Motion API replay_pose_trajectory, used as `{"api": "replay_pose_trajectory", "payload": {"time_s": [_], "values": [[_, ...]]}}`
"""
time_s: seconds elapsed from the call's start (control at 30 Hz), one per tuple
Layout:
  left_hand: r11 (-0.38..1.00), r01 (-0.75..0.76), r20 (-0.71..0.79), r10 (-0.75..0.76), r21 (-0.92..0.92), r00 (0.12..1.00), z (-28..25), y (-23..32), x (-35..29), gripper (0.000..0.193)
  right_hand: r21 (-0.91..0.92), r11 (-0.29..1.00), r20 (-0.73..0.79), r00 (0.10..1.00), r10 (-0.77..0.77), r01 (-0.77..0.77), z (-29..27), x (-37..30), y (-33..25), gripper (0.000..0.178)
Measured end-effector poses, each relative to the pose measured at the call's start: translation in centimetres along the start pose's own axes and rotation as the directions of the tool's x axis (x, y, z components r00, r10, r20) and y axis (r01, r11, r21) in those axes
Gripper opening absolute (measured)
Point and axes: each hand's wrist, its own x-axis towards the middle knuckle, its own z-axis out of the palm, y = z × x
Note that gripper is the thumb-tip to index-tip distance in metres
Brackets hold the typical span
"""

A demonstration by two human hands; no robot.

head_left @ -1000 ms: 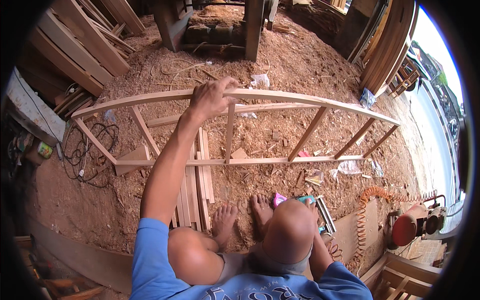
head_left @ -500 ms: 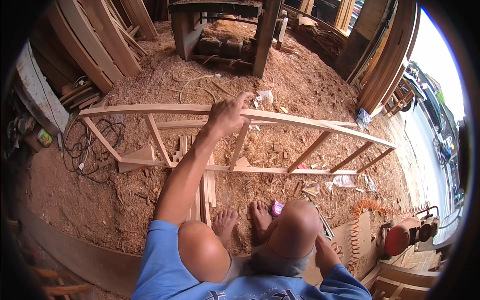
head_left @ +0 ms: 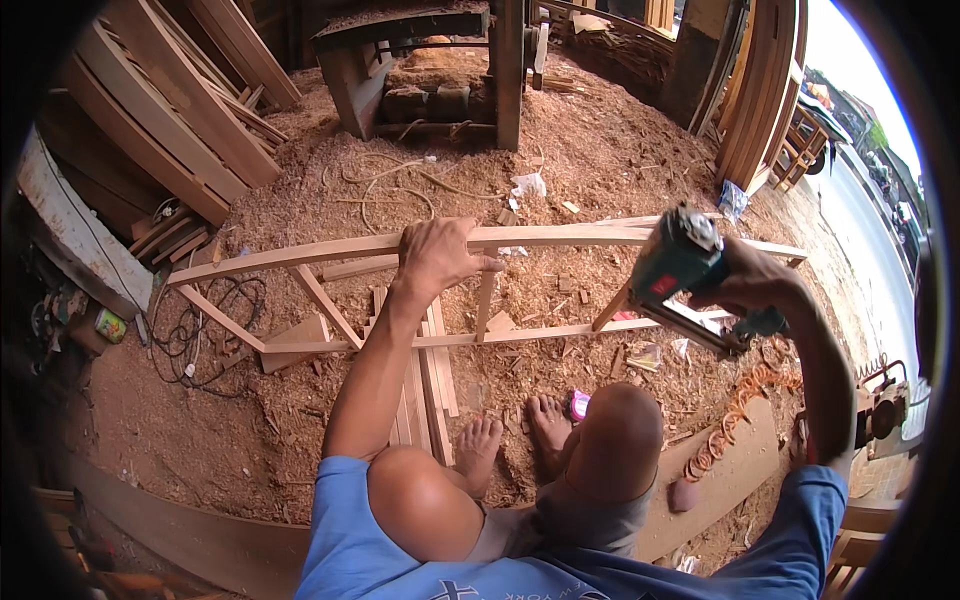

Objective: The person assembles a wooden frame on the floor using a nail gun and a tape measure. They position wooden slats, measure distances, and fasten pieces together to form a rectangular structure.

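A long ladder-like wooden frame (head_left: 335, 248) of pale rails and short crosspieces stands across the floor before me. My left hand (head_left: 436, 258) is closed over its upper rail near the middle, fingers on the far side and thumb toward me. In my right hand (head_left: 748, 280) is a dark green nail gun (head_left: 682, 258), raised in front of the frame's right part and hiding some of its crosspieces. My fingers wrap round the gun's handle. A coiled orange air hose (head_left: 722, 420) hangs below it on the right.
Wood shavings cover the floor. Loose strips (head_left: 412, 405) lie beneath the frame, a pink-and-white tape measure (head_left: 579, 404) by my foot. A black cable (head_left: 190, 340) is tangled at left. A machine stand (head_left: 508, 90) stands ahead; boards (head_left: 140, 110) lean at far left.
My right hand has come up from beside my knee, lifting the nail gun to the frame's right part. My left hand stays on the upper rail, its fingers now lying lower over it.
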Motion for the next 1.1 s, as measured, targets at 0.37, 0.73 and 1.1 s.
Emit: {"api": "replay_pose_trajectory", "payload": {"time_s": [0.37, 0.73, 1.1], "values": [[1.000, 0.005, -0.192, 0.001, 0.031, 0.981, -0.3, 1.1, -1.6, 0.065, 0.094, 0.962, 0.230, 0.934, -0.272, 0.257, -1.7, 10.1, -16.5, 0.019], [0.998, 0.005, -0.126, 0.002, 0.058, 0.992, -1.3, 1.7, -2.1, 0.062, -0.036, 0.963, 0.155, 0.953, -0.260, 0.269, -0.1, 11.0, -16.2, 0.018], [0.999, 0.020, -0.110, -0.016, 0.038, 0.994, -1.1, 2.0, -2.2, 0.059, -0.014, 0.966, 0.180, 0.951, -0.251, 0.257, 0.0, 11.3, -15.8, 0.019]]}}
